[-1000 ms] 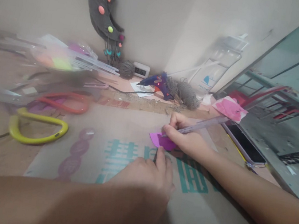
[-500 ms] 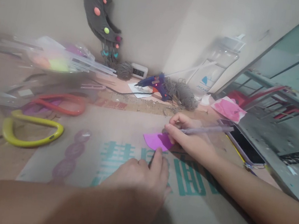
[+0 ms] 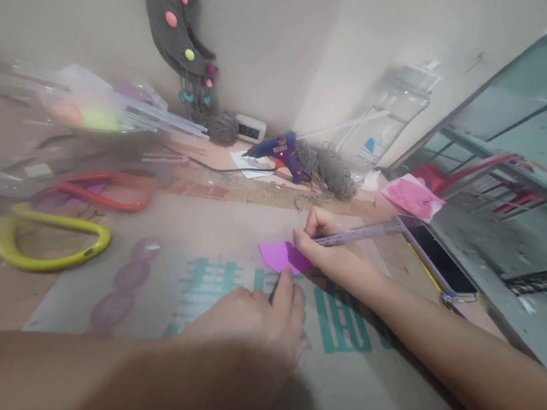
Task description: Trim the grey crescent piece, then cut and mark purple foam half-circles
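Purple piece (image 3: 279,257) flat on the printed sheet (image 3: 215,227), probably light, easily creased, best steadied at its edge: my right grip (image 3: 325,240) pinches a pen (image 3: 358,232), left grip (image 3: 254,323) touches the near edge, closure untellable.

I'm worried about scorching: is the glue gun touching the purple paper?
Apart. The head view shows the glue gun farther back, with a strip of tabletop visible between it and the purple paper.

Saw teal Chinese characters (image 3: 345,325) on the near sheet (image 3: 230,226), apparently starting 慧.
Found far clock (image 3: 250,129) digits and far-right bottle (image 3: 391,109) lettering (image 3: 368,156) too blurred.
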`<state>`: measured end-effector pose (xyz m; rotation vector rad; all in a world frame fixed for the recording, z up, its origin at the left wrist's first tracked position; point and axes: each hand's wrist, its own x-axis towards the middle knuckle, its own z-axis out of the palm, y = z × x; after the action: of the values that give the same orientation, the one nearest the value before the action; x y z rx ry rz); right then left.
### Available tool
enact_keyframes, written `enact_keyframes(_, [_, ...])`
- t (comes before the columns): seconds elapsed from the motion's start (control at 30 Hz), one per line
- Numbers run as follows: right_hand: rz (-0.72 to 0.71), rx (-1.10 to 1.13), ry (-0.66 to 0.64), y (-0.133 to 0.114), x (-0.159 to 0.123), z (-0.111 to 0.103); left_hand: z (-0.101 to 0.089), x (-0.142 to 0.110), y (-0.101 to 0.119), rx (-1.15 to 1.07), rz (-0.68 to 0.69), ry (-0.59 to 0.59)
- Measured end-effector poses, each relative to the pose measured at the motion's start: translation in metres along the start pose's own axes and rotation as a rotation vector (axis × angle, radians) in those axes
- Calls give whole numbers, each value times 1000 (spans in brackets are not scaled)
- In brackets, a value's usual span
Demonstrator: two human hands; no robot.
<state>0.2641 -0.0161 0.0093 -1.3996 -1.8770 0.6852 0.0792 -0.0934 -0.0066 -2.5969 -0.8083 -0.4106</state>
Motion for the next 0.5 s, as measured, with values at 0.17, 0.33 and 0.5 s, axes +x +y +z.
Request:
enact_keyframes(0.17, [-8, 2, 3, 2, 0, 1, 0, 0, 0, -7, -2, 14])
enact_keyframes(0.33, [31, 23, 23, -1, 0, 0, 1, 1, -1, -13, 0, -3])
enact_keyframes(0.5, [67, 256, 85, -5, 3, -10, -3, 1, -1, -4, 0, -70])
